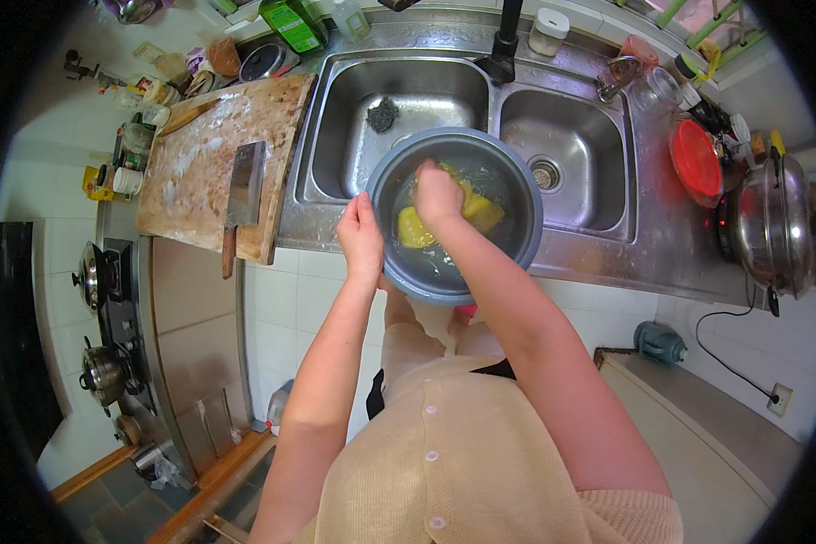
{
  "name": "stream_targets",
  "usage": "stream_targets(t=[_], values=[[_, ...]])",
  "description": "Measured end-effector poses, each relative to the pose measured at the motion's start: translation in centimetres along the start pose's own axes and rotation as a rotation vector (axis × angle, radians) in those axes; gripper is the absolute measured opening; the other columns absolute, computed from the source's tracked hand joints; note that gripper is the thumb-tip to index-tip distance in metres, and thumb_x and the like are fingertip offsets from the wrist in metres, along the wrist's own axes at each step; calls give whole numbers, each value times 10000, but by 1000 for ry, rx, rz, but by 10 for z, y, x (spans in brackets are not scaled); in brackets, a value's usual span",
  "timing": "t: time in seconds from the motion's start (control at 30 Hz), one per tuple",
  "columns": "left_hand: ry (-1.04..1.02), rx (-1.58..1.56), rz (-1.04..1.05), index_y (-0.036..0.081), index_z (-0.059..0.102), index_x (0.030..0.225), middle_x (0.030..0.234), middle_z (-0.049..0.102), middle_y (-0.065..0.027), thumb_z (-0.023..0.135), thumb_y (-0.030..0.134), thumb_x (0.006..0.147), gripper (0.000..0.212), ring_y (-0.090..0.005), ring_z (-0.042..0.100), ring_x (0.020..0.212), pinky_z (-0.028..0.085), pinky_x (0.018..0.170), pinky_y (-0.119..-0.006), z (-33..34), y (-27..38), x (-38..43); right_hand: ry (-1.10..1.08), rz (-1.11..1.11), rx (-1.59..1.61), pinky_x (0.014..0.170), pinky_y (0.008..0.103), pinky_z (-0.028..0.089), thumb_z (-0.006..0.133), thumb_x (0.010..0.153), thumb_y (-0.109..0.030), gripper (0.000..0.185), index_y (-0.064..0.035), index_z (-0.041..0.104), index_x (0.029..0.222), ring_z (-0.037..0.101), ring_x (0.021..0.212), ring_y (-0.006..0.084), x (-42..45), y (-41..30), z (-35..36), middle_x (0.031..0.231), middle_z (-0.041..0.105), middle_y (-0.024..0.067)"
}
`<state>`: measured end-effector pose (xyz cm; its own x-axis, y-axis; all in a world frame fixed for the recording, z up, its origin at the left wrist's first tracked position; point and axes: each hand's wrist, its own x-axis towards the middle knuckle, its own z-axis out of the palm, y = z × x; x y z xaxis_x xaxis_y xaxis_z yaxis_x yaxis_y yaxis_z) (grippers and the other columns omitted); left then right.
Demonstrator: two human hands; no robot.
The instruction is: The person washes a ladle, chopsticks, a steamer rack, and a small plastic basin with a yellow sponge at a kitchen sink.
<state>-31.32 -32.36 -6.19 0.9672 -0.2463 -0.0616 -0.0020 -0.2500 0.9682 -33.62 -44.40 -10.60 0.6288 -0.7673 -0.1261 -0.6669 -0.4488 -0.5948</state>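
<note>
A round grey basin [457, 285] with water in it is tilted over the front edge of the double sink, partly covering the left bowl. My left hand [361, 234] holds the basin's left rim. Down inside the basin, my right hand [438, 194] is among wet, smooth yellow pieces [415, 230], whose exact kind I cannot make out. Its fingers curl downward and are mostly hidden, so whether they grip a piece does not show.
Left of the sink, a cleaver [245, 187] lies on a floury wooden cutting board [190, 197], its handle overhanging the front edge. A dark scouring pad [383, 114] sits in the left bowl. The black faucet [505, 47] rises behind. A steel electric pot [772, 221] stands right.
</note>
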Motion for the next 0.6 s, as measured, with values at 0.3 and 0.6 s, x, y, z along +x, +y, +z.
stream_targets(t=[0.3,0.6], values=[[3,-28,22,-47,592,891,726,588,-54,452,247,902,326,-88,470,681,411,644,-253,-1,-6,-4,-212,248,1116,570,242,482,651,725,-61,174,23,590,864,581,663,133,-7,-6,-3,774,609,70],[-15,0,2,-59,581,888,671,558,-44,450,239,902,326,-86,439,644,403,607,-257,-3,-10,-3,-29,261,1145,502,261,475,642,699,-7,85,26,592,758,578,558,150,-12,-8,13,713,615,98]])
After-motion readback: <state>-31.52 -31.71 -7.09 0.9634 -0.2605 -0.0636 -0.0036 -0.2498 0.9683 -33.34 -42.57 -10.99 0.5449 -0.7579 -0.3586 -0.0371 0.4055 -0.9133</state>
